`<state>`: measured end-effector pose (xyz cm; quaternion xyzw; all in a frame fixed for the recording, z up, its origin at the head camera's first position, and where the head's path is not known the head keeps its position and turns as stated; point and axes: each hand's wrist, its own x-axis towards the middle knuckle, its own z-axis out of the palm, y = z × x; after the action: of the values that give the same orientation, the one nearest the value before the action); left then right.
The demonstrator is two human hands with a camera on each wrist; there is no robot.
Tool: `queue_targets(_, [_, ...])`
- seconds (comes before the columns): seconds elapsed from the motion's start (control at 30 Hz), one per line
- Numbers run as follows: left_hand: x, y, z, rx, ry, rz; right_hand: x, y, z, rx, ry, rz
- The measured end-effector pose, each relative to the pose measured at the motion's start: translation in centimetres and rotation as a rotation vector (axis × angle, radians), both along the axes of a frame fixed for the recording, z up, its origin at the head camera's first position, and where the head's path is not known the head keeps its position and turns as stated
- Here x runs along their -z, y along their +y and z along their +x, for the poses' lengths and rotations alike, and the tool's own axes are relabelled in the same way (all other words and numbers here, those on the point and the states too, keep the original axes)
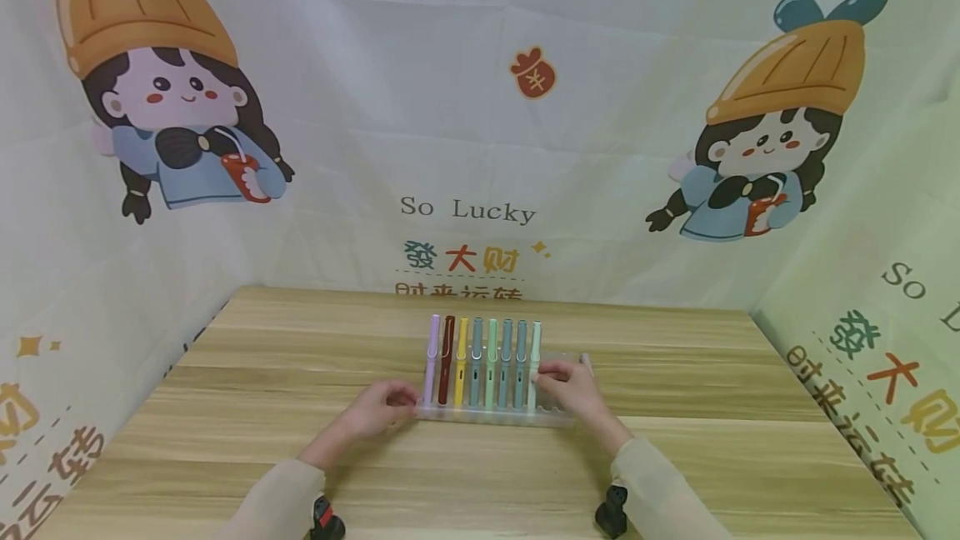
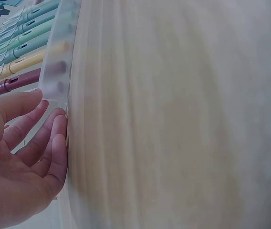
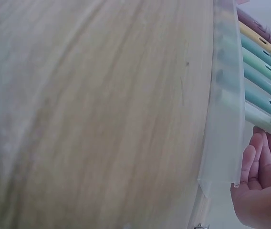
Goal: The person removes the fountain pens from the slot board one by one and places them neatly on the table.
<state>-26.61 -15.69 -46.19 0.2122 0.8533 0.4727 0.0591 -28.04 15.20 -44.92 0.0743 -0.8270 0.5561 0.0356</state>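
A clear plastic pen stand [image 1: 495, 417] lies on the table with several capped pens side by side in its slots. From the left come a lilac pen [image 1: 431, 361], a dark red pen [image 1: 446, 361] and a yellow pen [image 1: 461, 365], followed by blue-grey and green ones. My left hand [image 1: 382, 407] holds the stand's left end, thumb and forefinger at its corner [image 2: 54, 90]. At the row's right end, my right hand [image 1: 573, 388] pinches a pale mint pen [image 1: 536, 340] between thumb and fingers; its lower end sits at the stand's front ledge [image 3: 226, 143].
Bare slots show at the stand's right end, partly behind my right hand. Just beyond that hand, the tip of a pale object [image 1: 586, 361] shows, mostly hidden. Wood-grain tabletop [image 1: 480, 473] surrounds the stand, and a printed cloth [image 1: 337, 148] hangs behind and at both sides.
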Motion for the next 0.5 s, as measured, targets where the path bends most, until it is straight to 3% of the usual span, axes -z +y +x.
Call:
queue_targets(0.37, [0.3, -0.1, -0.2, 0.013, -0.006, 0.026, -0.6, 0.2, 0.0, 0.036, -0.005, -0.067])
queue_targets(0.5, [0.2, -0.3, -0.1, 0.056, 0.045, 0.053, -1.2, 0.5, 0.1, 0.066, -0.011, -0.089])
